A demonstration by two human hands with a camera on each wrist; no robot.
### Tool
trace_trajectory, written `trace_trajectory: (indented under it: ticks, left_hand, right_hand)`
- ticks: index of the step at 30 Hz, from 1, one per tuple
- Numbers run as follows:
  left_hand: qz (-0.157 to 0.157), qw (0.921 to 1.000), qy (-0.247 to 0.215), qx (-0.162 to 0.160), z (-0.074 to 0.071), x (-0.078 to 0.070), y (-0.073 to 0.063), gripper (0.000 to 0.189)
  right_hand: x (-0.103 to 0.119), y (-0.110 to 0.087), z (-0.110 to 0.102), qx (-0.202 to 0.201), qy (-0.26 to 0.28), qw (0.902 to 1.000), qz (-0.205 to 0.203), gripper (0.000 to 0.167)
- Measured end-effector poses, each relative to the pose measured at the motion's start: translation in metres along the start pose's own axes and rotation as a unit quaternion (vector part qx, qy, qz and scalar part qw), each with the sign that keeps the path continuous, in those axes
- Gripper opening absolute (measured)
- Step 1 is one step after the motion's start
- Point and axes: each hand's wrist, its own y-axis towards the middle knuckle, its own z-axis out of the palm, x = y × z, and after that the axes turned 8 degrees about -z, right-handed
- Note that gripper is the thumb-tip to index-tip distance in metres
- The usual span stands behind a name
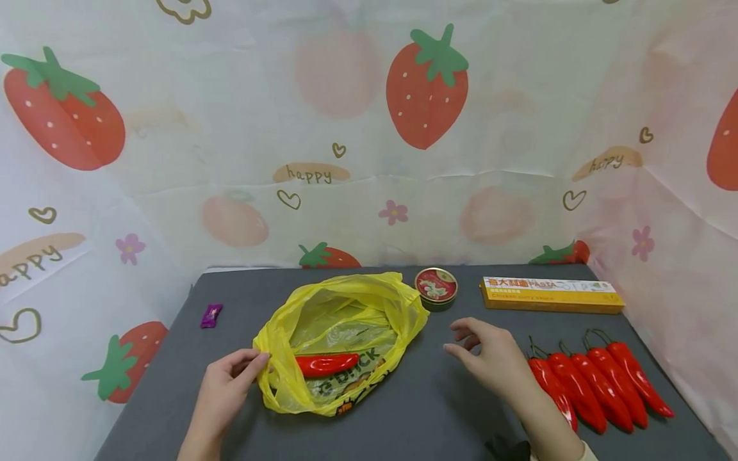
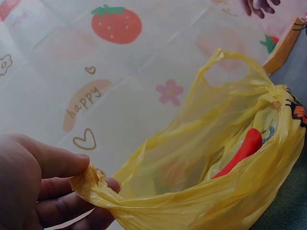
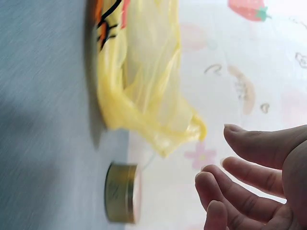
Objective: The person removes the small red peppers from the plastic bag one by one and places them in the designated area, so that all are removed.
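A yellow plastic bag (image 1: 277, 378) lies with its mouth spread wide on the dark table. Inside it rests one red chili pepper (image 1: 327, 365), seen also as a red tip (image 2: 242, 151) in the left wrist view. My left hand (image 1: 227, 387) pinches the bag's left rim between thumb and fingers; in the left wrist view a gathered edge of plastic (image 2: 93, 184) shows in that grip. To the right of the bag my right hand (image 1: 484, 349) hovers above the table with fingers loosely bent and nothing in them. Several red chili peppers (image 1: 582, 390) lie side by side beyond the right forearm.
Behind the bag's right side stands a round tin (image 1: 436, 288). A yellow pasta box (image 1: 550, 296) lies at the back right. Toward the back left is a small purple wrapped candy (image 1: 211, 315). Strawberry-printed cloth (image 1: 369, 128) surrounds the table's back and sides.
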Motion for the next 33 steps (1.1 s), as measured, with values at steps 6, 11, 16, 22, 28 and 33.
trace_trajectory:
  ticks: [6, 11, 16, 22, 28, 33]
  left_hand:
    - [-0.005, 1.0000, 0.005, -0.001, 0.000, -0.001, 0.001, 0.037]
    - [-0.003, 1.0000, 0.002, 0.001, 0.000, 0.001, 0.001, 0.037]
    - [-0.005, 1.0000, -0.001, 0.002, 0.000, 0.001, 0.000, 0.037]
    - [-0.011, 0.9999, 0.000, 0.005, 0.000, -0.001, -0.001, 0.037]
    - [-0.013, 0.9999, 0.007, 0.003, -0.001, -0.001, 0.000, 0.036]
    - [-0.010, 0.9999, 0.008, 0.004, -0.001, -0.002, -0.001, 0.034]
  right_hand:
    - [0.021, 0.015, 0.012, 0.001, 0.019, 0.9995, -0.024, 0.032]
    - [0.032, 0.026, 0.021, 0.012, 0.043, 0.9981, -0.043, 0.032]
    - [0.040, 0.034, 0.028, 0.016, 0.058, 0.9963, -0.061, 0.031]
    - [0.050, 0.040, 0.037, 0.027, 0.071, 0.9945, -0.071, 0.030]
    - [0.058, 0.050, 0.051, 0.039, 0.094, 0.9902, -0.095, 0.028]
    - [0.066, 0.057, 0.064, 0.063, 0.116, 0.9849, -0.113, 0.026]
